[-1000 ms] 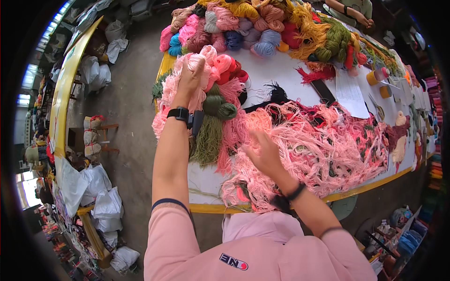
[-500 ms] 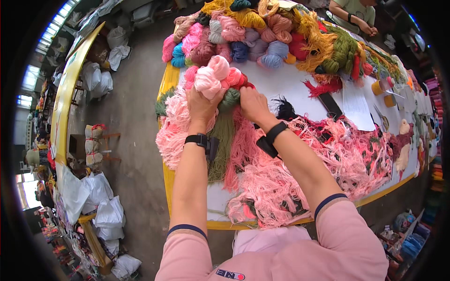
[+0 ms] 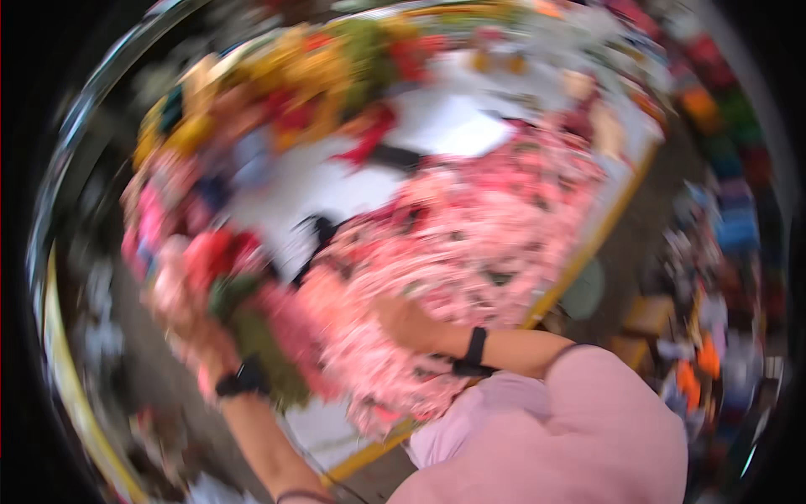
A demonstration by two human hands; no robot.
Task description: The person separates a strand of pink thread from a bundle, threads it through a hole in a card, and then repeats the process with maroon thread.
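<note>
The whole view is smeared by motion. At the left end of the table, my left hand point(image 3: 206, 343) is up against a pale pink skein of yarn point(image 3: 175, 270); its fingers are too blurred to tell whether they grip it. Next to it are red yarn point(image 3: 210, 256), dark green yarn point(image 3: 231, 296) and long olive strands point(image 3: 264, 349). My right hand point(image 3: 405, 323) is over a wide heap of loose pink yarn point(image 3: 470, 244) in front of me, its fingers smeared too. Black bands circle both wrists.
Balls and skeins in many colours point(image 3: 252, 109) fill the far left of the white table point(image 3: 336, 189). A dark flat object point(image 3: 395, 157) and a white paper sheet point(image 3: 470, 130) lie beyond the pink heap. Boxes and bags point(image 3: 663, 323) stand off the right side.
The view has swung to the right, so the table appears turned. My right hand has left the red and green yarn and come back over the pink heap. My left stays by the pale pink skein.
</note>
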